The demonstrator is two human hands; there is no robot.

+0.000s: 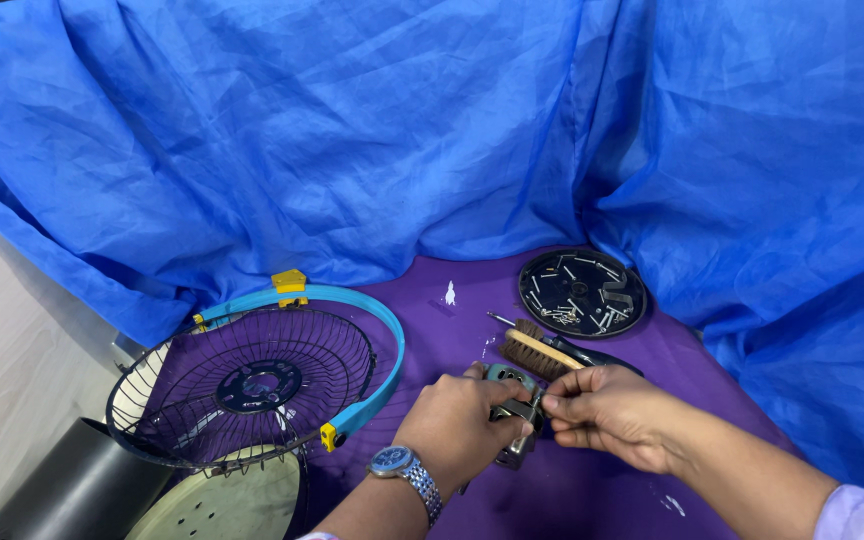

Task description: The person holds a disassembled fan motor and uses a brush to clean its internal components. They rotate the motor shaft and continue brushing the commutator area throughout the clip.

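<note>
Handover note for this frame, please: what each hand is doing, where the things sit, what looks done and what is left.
Left hand, wearing a watch, grips a small metal part over the purple cloth.
Right hand pinches the same part at its top.
Brush lies just behind the hands; black dish of screws sits further back.
Fan grille with its blue ring lies at left, off the fan.
Done: grille is off, screws collected.
Left: the metal part is in hand; what remains on it cannot be told.
</note>
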